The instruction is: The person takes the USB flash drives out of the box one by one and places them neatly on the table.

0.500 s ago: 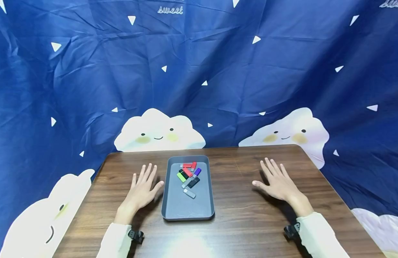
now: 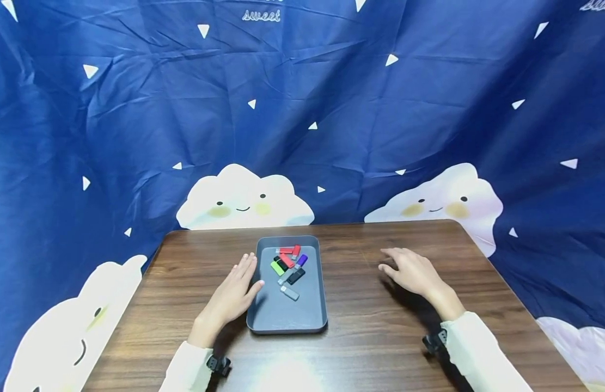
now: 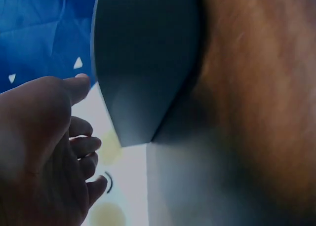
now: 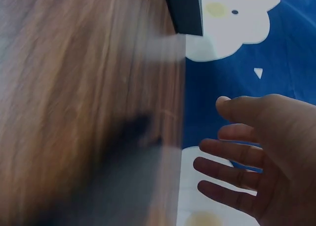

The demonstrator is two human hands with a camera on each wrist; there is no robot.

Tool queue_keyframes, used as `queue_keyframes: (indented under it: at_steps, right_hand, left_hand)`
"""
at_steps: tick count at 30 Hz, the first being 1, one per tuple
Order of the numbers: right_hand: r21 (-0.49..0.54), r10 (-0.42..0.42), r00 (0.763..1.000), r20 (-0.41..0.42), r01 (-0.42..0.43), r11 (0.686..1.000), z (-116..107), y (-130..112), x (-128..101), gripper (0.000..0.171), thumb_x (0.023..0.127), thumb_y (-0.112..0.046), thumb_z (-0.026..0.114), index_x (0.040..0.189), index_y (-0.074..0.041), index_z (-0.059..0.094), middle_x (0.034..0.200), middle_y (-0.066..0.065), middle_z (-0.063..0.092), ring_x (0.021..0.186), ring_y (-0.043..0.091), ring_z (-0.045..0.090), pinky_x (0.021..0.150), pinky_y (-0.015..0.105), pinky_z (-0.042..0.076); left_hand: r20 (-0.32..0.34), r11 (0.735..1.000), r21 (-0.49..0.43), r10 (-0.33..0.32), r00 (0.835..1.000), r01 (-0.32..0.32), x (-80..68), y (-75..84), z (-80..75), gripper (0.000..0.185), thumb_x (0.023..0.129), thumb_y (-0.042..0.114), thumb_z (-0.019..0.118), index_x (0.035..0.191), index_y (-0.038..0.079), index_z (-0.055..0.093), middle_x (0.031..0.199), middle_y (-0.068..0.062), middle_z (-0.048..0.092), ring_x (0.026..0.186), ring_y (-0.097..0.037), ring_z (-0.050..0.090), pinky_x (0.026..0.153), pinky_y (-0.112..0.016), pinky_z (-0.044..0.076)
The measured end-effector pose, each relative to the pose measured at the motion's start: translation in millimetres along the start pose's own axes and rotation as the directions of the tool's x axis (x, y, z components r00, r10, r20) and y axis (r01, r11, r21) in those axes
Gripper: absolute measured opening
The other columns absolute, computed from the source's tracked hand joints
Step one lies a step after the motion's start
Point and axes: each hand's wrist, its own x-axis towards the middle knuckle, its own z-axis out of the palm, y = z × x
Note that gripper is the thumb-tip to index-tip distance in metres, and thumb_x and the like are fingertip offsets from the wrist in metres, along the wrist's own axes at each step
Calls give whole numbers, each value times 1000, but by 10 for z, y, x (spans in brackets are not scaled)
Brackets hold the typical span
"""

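Observation:
A grey tray (image 2: 308, 318) lies in the middle of the brown wooden table (image 2: 371, 337). Inside it, toward the far end, lie several small USB sticks (image 2: 288, 265) in red, green, black, purple and grey. My left hand (image 2: 233, 296) is open at the tray's left rim, thumb reaching over the edge, holding nothing. In the left wrist view that left hand (image 3: 44, 152) shows relaxed fingers beside the tray (image 3: 143, 58). My right hand (image 2: 412, 272) hovers open over the bare table right of the tray, fingers pointing left. The right wrist view shows the right hand (image 4: 256, 157) with spread fingers.
A dark blue cloth backdrop (image 2: 302, 109) with white triangles and smiling clouds hangs behind and around the table. The table's far edge (image 2: 307, 226) runs just past the tray. White sleeves with black wrist mounts cover both forearms.
My left hand has slid right, from flat on the table to the tray's left rim. My right hand has lifted slightly and turned leftward toward the tray.

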Motion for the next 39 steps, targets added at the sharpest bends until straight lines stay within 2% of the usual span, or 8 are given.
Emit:
queue_keyframes:
  at_steps: [5, 9, 17, 25, 30, 34, 39]
  right_hand:
    - [-9, -55, 998, -17, 54, 998, -23, -144, 139, 42, 101, -32, 72, 134, -7, 72, 122, 11, 78, 111, 33, 75, 89, 61, 60]
    - [0, -94, 996, -13, 94, 996, -37, -263, 251, 38, 100, -31, 73, 130, -8, 74, 116, 7, 79, 104, 28, 77, 87, 58, 62]
    - [83, -198, 980, 20, 195, 977, -71, -643, 462, 29, 100, -32, 73, 123, -15, 77, 107, -2, 80, 91, 14, 74, 81, 47, 61]
    - [85, -267, 963, 37, 263, 961, -101, -995, 659, 27, 100, -30, 74, 123, -16, 78, 113, -1, 80, 97, 16, 75, 85, 46, 61]
    - [78, -325, 944, 55, 321, 944, -73, -1173, 768, 26, 100, -30, 73, 122, -16, 78, 114, -3, 78, 97, 17, 74, 83, 43, 62]
    - [79, -353, 932, 78, 347, 935, -56, -1271, 845, 24, 100, -30, 73, 120, -17, 79, 111, -3, 77, 92, 16, 73, 80, 38, 61]
    - [78, -353, 930, 106, 346, 935, -28, -1323, 951, 25, 101, -30, 72, 121, -17, 78, 112, -2, 78, 91, 15, 71, 79, 37, 60]
  left_hand:
    - [15, 1000, 7, 10, 1000, -11, 7, 84, 80, 72, 111, 35, 54, 164, -7, 30, 175, -23, 25, 165, -39, 21, 133, -58, 26]
    - [27, 1000, 20, 17, 999, -17, 40, 93, 111, 73, 111, 35, 54, 164, -8, 29, 175, -25, 24, 165, -41, 20, 133, -58, 26]
    - [47, 1000, 23, -17, 999, 16, -1, 81, 166, 74, 111, 36, 54, 164, -10, 29, 175, -27, 22, 164, -44, 20, 132, -60, 26]
    - [33, 1000, 21, -15, 999, 14, -17, 97, 193, 74, 111, 35, 55, 163, -11, 29, 175, -28, 20, 164, -45, 19, 132, -60, 27]
    - [36, 1000, 24, -19, 999, 18, -24, 107, 200, 74, 111, 35, 55, 163, -12, 28, 175, -28, 18, 164, -45, 18, 132, -60, 26]
    - [31, 999, 37, -22, 999, 21, -23, 106, 222, 74, 111, 35, 54, 162, -12, 29, 175, -28, 19, 164, -45, 19, 132, -60, 26]
    - [35, 999, 29, -35, 999, 34, -22, 112, 238, 70, 113, 32, 50, 163, -11, 28, 176, -27, 19, 165, -44, 18, 133, -61, 24]
